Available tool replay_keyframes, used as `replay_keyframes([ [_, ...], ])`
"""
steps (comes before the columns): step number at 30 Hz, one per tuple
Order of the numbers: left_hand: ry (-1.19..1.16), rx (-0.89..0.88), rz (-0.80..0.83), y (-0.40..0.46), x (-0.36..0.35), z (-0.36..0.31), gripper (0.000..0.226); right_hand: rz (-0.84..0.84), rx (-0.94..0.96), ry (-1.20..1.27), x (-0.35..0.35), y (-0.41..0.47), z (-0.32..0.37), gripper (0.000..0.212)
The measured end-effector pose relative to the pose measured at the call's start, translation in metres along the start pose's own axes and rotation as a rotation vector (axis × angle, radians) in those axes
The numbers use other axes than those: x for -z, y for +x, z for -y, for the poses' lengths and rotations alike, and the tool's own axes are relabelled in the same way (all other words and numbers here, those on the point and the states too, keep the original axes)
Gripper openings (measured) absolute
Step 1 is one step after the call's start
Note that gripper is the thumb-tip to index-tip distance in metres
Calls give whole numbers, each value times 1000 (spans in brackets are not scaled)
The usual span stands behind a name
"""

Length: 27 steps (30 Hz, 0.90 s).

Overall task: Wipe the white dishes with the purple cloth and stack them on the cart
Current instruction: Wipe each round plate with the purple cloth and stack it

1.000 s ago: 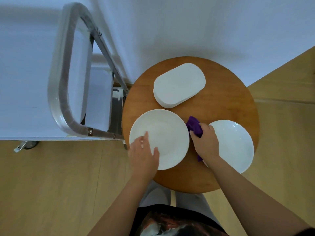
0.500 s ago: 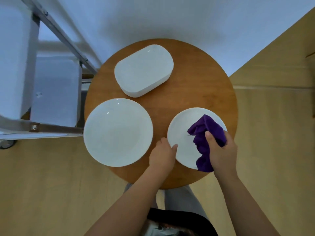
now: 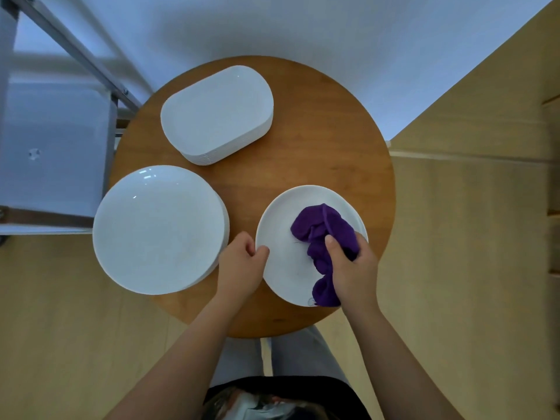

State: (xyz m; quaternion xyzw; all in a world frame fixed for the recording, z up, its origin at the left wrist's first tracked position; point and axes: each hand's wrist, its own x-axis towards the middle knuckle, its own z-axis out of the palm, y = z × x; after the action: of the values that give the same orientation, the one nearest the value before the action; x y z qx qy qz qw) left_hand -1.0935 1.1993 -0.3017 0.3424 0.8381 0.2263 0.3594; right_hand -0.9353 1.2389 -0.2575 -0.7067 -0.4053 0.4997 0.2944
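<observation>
Both hands moved off the large plate stack: left hand now pinches the small plate rim at the table's near edge, right hand grips purple cloth on it — wiping starts.

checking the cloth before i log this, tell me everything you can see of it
The cloth is deep purple, soft and looks like terry, bunched into folds. It lies on the small plate, toward its right side, one end reaching the near rim. The right hand grips it from above; the thumb presses into its middle.
</observation>
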Motion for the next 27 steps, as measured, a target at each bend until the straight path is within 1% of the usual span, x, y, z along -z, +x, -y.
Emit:
replay_keyframes([
  [2,-176,114,-51,-3,-1,-9,24,8,-25,36,2,2,2,11],
  [3,-273,192,-29,-4,-1,-14,17,9,-37,54,2,2,3,10],
  [4,-369,263,18,-6,-1,-19,14,12,-46,67,3,3,3,8],
  [5,-447,296,76,-7,-3,-23,16,18,-54,74,4,3,4,6],
  [7,-503,263,152,-12,-5,-31,18,38,-74,84,5,3,4,4],
  [8,-510,234,151,-14,-6,-35,23,43,-84,96,7,4,4,3],
  [10,-511,241,122,-15,-5,-41,36,28,-121,151,11,4,4,2],
  [13,-524,292,175,-15,-2,-50,51,-34,-176,264,15,3,5,13],
  [15,-552,305,162,-18,-1,-52,52,-104,-143,238,17,-2,6,17],
  [16,-601,323,145,-20,1,-53,49,-134,-119,227,19,-5,6,16],
  [17,-672,338,138,-22,2,-54,43,-132,-101,225,20,-8,8,15],
  [18,-747,341,142,-24,4,-55,40,-88,-73,196,21,-10,10,14],
  [19,-817,328,148,-27,7,-56,39,-15,-30,136,23,-13,12,17],
  [20,-878,317,156,-29,11,-57,36,70,41,24,25,-15,14,31],
  [21,-932,310,169,-30,15,-58,32,143,111,-134,25,-16,17,51],
  [22,-965,301,181,-32,18,-59,30,181,157,-310,24,-15,19,67],
  [23,-979,287,191,-34,20,-60,29,179,189,-472,20,-14,21,79],
  [24,-981,275,195,-36,22,-62,28,162,206,-574,14,-14,22,87],
  [25,-984,269,199,-38,23,-64,28,138,211,-608,8,-13,25,92],
  [27,-990,268,225,-43,24,-68,28,52,203,-534,-6,-13,34,97],
])
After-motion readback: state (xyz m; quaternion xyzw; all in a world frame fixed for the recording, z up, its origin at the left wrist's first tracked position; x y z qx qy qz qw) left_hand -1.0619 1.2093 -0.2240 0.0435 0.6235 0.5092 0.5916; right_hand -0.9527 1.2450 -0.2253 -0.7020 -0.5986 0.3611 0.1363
